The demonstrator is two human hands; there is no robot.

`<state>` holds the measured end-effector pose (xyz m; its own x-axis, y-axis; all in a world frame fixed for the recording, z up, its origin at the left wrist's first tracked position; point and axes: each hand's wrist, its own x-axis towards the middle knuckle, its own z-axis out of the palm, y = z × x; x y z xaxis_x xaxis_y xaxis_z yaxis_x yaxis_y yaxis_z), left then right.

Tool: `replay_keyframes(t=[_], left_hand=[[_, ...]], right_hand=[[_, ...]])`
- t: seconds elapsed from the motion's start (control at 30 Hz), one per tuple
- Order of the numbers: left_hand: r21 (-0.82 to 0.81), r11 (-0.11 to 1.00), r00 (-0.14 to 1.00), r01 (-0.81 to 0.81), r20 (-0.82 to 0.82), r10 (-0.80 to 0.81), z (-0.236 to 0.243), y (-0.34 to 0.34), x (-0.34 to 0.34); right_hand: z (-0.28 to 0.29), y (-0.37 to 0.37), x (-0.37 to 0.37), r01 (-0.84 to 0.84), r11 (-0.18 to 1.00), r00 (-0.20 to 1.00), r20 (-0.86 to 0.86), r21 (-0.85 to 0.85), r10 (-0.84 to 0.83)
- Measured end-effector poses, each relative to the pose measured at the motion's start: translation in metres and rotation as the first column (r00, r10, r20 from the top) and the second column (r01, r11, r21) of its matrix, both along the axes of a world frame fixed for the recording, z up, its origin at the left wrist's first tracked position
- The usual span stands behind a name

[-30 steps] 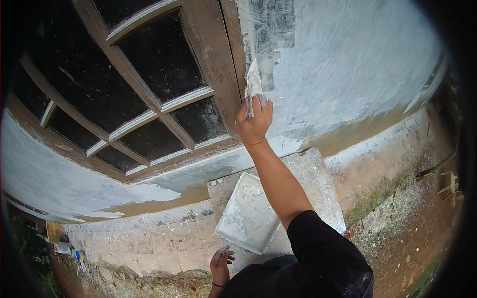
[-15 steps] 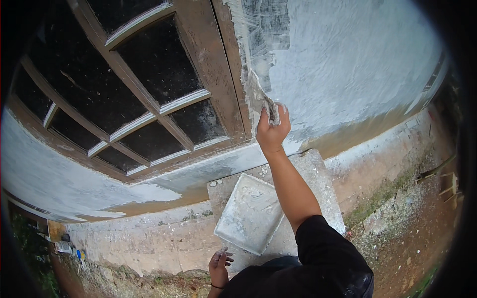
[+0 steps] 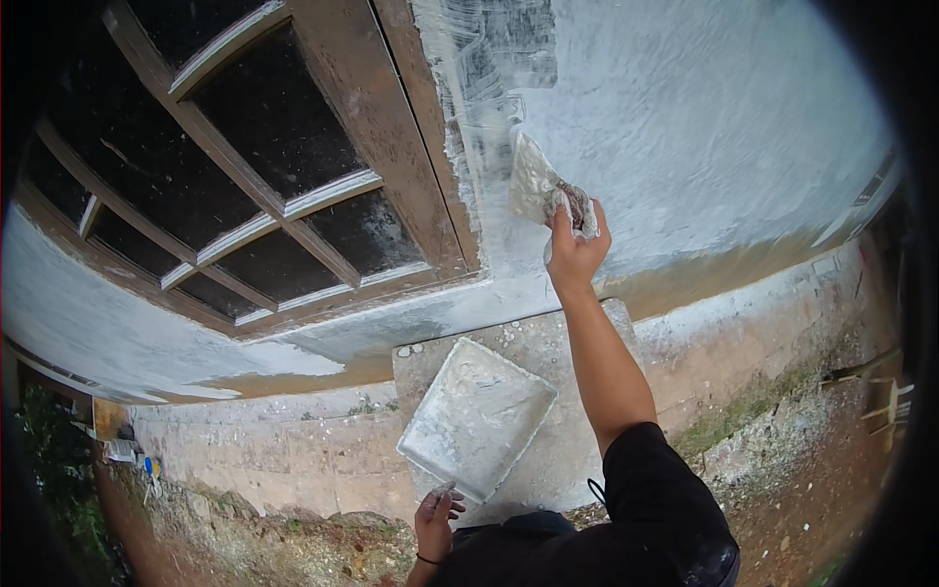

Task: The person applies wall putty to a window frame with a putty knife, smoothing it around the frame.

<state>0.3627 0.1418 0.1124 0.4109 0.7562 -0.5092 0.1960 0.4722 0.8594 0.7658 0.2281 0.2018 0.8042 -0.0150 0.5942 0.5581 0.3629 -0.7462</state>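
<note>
My right hand (image 3: pixel 579 245) is closed round the handle of a putty knife (image 3: pixel 533 178), whose broad blade is caked with pale filler. The blade lies against or very close to the blue-white wall (image 3: pixel 685 147), just right of the brown window frame (image 3: pixel 416 147). A strip of wet, streaky filler (image 3: pixel 479 108) runs up the wall beside that frame. Low down, my left hand (image 3: pixel 436 519) hangs by the near edge of a white rectangular tray (image 3: pixel 430 460), its fingers loosely bent and apart with nothing visible in them. Whitish filler coats the tray's inside.
Beneath the tray is a stained grey board (image 3: pixel 587 391), set against the wall's foot. Dark glass panes (image 3: pixel 274 108) fill the window. A pinkish ledge (image 3: pixel 264 460) runs along the wall, with mossy, stony ground (image 3: pixel 763 470) to the right.
The putty knife in my right hand has moved right, away from the window frame and farther onto the wall. My left hand stays low near the tray. The view has shifted slightly.
</note>
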Motion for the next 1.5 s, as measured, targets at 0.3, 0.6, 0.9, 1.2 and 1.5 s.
replay_keyframes(t=[0.3, 0.6, 0.9, 1.2, 1.5], left_hand=[[-0.026, 0.999, 0.999, -0.024, -0.041, 0.023, -0.010, 0.016, -0.027], [-0.038, 0.999, 0.998, -0.035, -0.055, 0.033, -0.014, 0.064, -0.087], [-0.033, 0.999, 0.999, 0.015, -0.051, -0.017, -0.019, 0.089, -0.117], [-0.031, 0.998, 0.997, 0.059, -0.054, -0.061, -0.021, 0.089, -0.105], [-0.032, 0.993, 0.987, 0.112, -0.111, -0.115, -0.028, 0.073, -0.075]], right_hand=[[-0.018, 0.030, -0.031, 0.473, 0.867, 0.863, 0.280, -0.156, -0.420], [-0.028, 0.093, -0.082, 0.622, 0.769, 0.748, 0.403, -0.146, -0.528], [-0.030, 0.104, -0.101, 0.628, 0.763, 0.746, 0.399, -0.153, -0.534], [-0.037, 0.074, -0.095, 0.460, 0.879, 0.867, 0.276, -0.123, -0.415], [-0.055, 0.026, -0.026, 0.343, 0.927, 0.938, 0.100, -0.154, -0.331]])
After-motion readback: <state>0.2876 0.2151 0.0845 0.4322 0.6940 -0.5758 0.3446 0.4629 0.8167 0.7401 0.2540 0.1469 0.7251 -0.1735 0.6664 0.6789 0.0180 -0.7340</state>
